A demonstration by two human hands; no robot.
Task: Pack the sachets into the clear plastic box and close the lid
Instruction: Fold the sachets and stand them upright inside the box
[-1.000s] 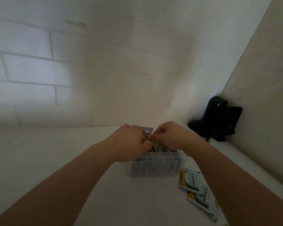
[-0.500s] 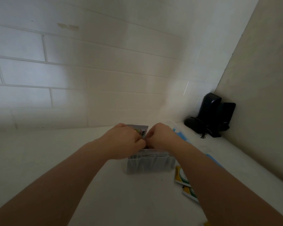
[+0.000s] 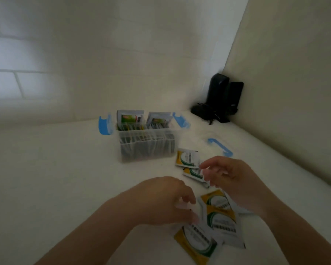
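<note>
While the clear plastic box (image 3: pixel 147 148) sits open in the middle of the white bench (image 3: pixel 55 169), both my hands are down among the loose sachets close in front of me. My left hand (image 3: pixel 161 201) has its fingers curled down over the nearest yellow-and-green sachet (image 3: pixel 195 243), fingertips on its top edge; the blur hides whether I'm pinching it or only touching. My right hand (image 3: pixel 229 180) hovers just above the scattered sachets (image 3: pixel 221 213), fingers loosely bent and a little apart, holding nothing I can make out. Two more sachets (image 3: pixel 187 158) lie between that hand and the box, just off its right front corner.

The box is packed with sachets standing on edge in rows, and two taller packets (image 3: pixel 130 118) poke up at the back. Its blue latches (image 3: pixel 104 124) are flipped outward at both ends. The clear lid with a blue clip (image 3: pixel 221 147) lies flat on the bench to the right of the box, apart from it.

The bench is a pale, plain surface running into a corner. Behind it is a wall of large white tiles (image 3: pixel 36 81) with grey grout lines, and a smooth beige wall (image 3: pixel 294 92) closes the right side. In that corner stands a black device (image 3: pixel 220 96) with a tangle of black cord at its base, well apart from the box.
</note>
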